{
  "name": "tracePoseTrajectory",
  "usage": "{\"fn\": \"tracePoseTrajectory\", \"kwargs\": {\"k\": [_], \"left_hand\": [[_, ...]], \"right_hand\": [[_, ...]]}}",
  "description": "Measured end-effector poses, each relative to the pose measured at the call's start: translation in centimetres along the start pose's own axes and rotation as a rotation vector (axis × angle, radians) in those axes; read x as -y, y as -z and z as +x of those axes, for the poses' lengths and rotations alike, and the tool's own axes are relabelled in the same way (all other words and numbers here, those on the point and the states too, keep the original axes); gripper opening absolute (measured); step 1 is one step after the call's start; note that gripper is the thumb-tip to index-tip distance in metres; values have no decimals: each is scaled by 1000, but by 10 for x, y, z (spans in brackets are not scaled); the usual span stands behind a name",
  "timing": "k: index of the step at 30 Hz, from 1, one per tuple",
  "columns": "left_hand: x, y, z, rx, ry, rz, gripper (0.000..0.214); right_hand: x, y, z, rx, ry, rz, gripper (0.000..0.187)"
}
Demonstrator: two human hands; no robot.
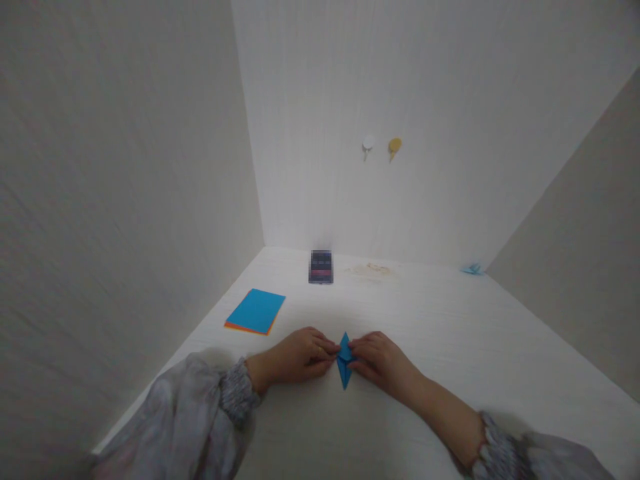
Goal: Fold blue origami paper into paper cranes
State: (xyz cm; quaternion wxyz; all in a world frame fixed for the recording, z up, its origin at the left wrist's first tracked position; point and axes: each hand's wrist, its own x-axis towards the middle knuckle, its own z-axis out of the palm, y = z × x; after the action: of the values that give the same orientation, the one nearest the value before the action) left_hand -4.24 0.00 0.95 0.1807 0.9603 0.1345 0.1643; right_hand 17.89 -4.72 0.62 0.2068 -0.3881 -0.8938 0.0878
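Note:
A folded piece of blue origami paper (345, 375), shaped like a narrow diamond, lies on the white table between my hands. Its points face away from me and toward me, and a crease or flap edge crosses its middle. My left hand (307, 355) pinches its left edge with the fingers close together. From the other side, my right hand (383, 360) grips the right edge, its fingertips resting partly over the paper. Some of the paper's sides are hidden under the fingertips.
A stack of square paper (256, 311), blue on top with orange below, lies to the left. A dark blurred box (321, 267) stands near the back wall. A small folded blue paper (473, 269) sits in the far right corner. Two hooks, white (368, 143) and yellow (395, 145), hang on the wall.

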Motion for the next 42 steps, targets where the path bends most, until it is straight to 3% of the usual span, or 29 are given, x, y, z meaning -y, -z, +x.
{"fn": "tracePoseTrajectory", "kwargs": {"k": [9, 16, 22, 30, 38, 42], "left_hand": [[1, 6, -4, 54, -39, 36, 36], [-6, 5, -4, 24, -35, 88, 26], [-3, 3, -4, 29, -49, 88, 27], [-3, -2, -1, -20, -28, 97, 28], [-3, -1, 3, -30, -14, 44, 30], [-3, -1, 4, -26, -1, 13, 31]], "right_hand": [[-6, -16, 4, -157, -90, 144, 9], [-5, -25, 10, -156, -165, 90, 16], [-1, -25, 11, -153, -281, 31, 8], [1, -20, 13, -104, -175, 34, 10], [-1, -13, 3, -89, -50, 212, 21], [1, -8, 1, -67, -53, 265, 20]]}}
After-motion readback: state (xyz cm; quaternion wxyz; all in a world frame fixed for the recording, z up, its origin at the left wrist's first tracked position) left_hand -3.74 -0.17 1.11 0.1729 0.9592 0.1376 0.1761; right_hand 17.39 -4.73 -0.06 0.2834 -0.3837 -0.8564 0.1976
